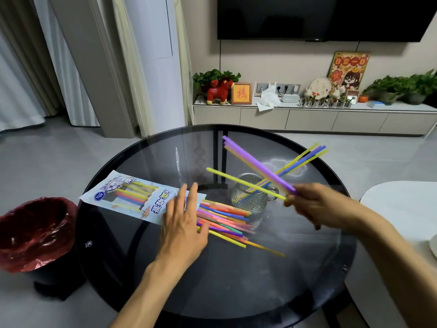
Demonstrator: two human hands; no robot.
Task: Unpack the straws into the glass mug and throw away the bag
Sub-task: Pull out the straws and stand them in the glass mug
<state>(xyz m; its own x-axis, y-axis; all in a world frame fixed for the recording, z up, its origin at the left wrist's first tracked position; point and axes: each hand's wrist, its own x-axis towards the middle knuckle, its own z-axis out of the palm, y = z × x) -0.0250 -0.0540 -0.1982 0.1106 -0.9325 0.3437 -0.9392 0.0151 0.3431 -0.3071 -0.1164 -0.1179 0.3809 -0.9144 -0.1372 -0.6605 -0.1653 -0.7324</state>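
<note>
A printed straw bag (132, 197) lies flat on the round dark glass table (236, 280), with several straws still inside it. My left hand (184, 223) rests flat, fingers straight, on the bag's open end and on a loose pile of coloured straws (227, 221) spilling out to the right. The glass mug (253, 195) stands upright behind the pile and holds several straws (305, 157) leaning right. My right hand (314, 204) grips a bundle of purple and yellow straws (255, 162), held above the mug and pointing up-left.
A black bin with a red liner (35, 230) stands on the floor left of the table. A white table edge (402, 202) is at the right. A low cabinet (307, 119) with ornaments runs along the far wall under a television.
</note>
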